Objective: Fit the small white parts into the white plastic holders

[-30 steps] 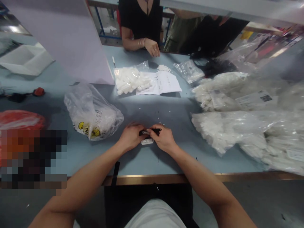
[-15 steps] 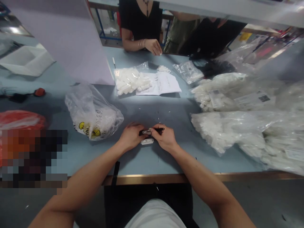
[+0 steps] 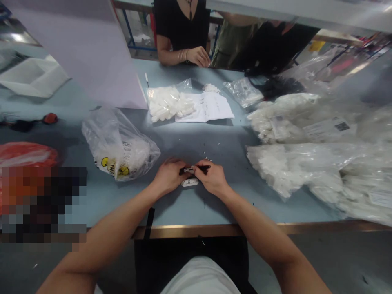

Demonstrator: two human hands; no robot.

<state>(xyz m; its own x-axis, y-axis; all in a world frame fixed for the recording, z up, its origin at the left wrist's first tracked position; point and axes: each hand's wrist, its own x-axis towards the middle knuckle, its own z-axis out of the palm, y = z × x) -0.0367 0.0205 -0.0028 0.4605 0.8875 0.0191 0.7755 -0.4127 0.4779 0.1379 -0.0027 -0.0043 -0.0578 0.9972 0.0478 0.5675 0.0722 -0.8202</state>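
Observation:
My left hand [image 3: 170,175] is closed, its fingertips gripping the end of a small white slotted piece [image 3: 188,170]. From the right, my right hand [image 3: 212,177] meets that piece with thumb and finger pinched together. A thin black pen-like tool [image 3: 206,166] lies in the right hand's grip; its exact kind is too small to tell. Just below the fingers, a second white piece [image 3: 190,182] with rows of small dark holes rests on the table. Tiny white bits [image 3: 206,155] are scattered beyond the right fingers.
A clear bag with yellow smiley prints [image 3: 122,157] stands at left. Large bags of white parts [image 3: 284,163] fill the right side. Further back lie a bag of white pieces [image 3: 170,104] and a paper sheet [image 3: 214,108]. Across the table, a co-worker's hand [image 3: 199,56] rests near the edge.
My hands stay in nearly the same place, with only a slight shift of the right fingers at the white piece. The co-worker's hand across the table has moved slightly.

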